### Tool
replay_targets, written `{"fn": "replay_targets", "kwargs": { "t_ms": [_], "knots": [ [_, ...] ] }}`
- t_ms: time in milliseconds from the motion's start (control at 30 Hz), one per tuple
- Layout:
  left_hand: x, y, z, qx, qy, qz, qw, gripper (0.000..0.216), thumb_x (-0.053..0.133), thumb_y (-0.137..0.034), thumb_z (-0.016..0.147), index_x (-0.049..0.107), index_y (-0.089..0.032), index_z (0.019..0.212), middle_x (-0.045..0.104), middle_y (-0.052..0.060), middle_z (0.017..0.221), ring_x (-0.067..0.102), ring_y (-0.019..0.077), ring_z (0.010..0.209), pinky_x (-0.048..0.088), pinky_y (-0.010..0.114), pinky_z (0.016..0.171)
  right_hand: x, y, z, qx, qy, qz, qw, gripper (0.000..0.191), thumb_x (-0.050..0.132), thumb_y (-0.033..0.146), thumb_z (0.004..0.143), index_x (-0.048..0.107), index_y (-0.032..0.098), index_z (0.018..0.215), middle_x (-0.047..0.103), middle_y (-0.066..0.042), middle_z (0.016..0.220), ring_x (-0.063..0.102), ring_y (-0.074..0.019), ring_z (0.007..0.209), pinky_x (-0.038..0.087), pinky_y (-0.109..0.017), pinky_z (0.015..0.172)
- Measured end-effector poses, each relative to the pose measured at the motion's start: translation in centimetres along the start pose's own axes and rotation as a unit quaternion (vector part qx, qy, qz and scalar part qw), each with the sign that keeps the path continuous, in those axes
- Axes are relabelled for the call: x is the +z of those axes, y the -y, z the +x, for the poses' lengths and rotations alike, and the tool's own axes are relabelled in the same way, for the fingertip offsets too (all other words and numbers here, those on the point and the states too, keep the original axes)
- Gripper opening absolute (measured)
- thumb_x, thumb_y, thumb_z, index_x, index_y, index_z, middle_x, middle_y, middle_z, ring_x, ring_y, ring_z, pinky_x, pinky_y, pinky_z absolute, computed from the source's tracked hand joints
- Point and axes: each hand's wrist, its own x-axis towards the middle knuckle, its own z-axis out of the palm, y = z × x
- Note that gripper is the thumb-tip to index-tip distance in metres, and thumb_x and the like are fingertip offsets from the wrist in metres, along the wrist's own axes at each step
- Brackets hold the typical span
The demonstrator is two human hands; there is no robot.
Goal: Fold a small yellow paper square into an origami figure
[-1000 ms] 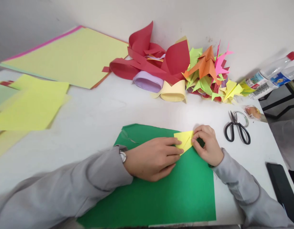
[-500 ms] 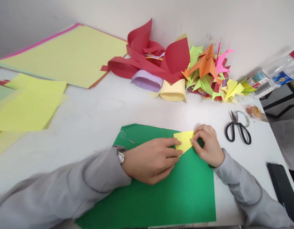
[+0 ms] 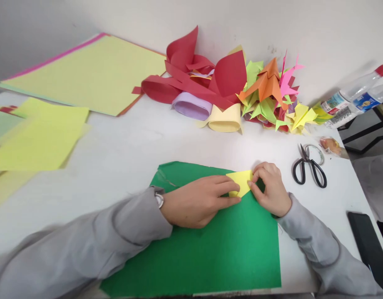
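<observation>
A small folded piece of yellow paper (image 3: 242, 178) lies over the upper edge of a green sheet (image 3: 210, 261). My left hand (image 3: 199, 201) reaches in from the left, its fingertips closed on the yellow paper's left and lower part. They hide some of that paper. At its right corner, my right hand (image 3: 271, 189) pinches the edge between thumb and forefinger, with the other fingers curled. The green sheet spreads flat beneath both hands on the white table.
Black-handled scissors (image 3: 309, 168) and a tape roll (image 3: 315, 154) lie right, near a black phone (image 3: 367, 241). Behind are red paper shapes (image 3: 230, 79), an orange folded paper (image 3: 269, 81) and plastic bottles (image 3: 350, 95). Yellow sheets (image 3: 45, 133) lie left.
My left hand has shifted slightly up and right, its fingers drawn closer together on the yellow paper. My right hand keeps its pinch in nearly the same place.
</observation>
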Motion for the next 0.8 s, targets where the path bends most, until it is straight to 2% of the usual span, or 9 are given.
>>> {"fn": "replay_targets", "kwargs": {
  "t_ms": [300,667,800],
  "knots": [
    [-0.16,0.29,0.24,0.011,0.001,-0.032,0.999,0.037,0.038,-0.003,0.085,0.063,-0.015,0.109,0.064,0.012,0.115,0.054,0.0223,0.105,0.047,0.037,0.094,-0.02,0.04,-0.03,0.001,0.004,-0.011,1.000,0.008,0.054,0.023,0.080,0.048,0.022,0.075,0.056,-0.005,0.088,0.049,-0.0232,0.087,0.036,-0.040,0.080],
    [-0.59,0.20,0.18,0.004,0.034,-0.034,0.999,0.037,0.041,-0.001,0.080,0.067,-0.015,0.103,0.061,0.013,0.121,0.051,0.0244,0.112,0.047,0.039,0.097,-0.06,0.05,-0.02,0.003,0.012,-0.017,1.000,0.008,0.054,0.022,0.080,0.047,0.022,0.075,0.055,-0.005,0.088,0.048,-0.0235,0.088,0.036,-0.041,0.080],
    [-0.71,0.14,0.22,0.003,0.028,-0.033,0.999,0.039,0.043,0.001,0.076,0.068,-0.016,0.101,0.059,0.013,0.123,0.051,0.0250,0.112,0.047,0.040,0.096,-0.04,0.01,-0.02,0.001,0.014,-0.021,1.000,0.008,0.054,0.022,0.080,0.048,0.022,0.076,0.056,-0.005,0.088,0.049,-0.0236,0.087,0.037,-0.041,0.080]
  ]
}}
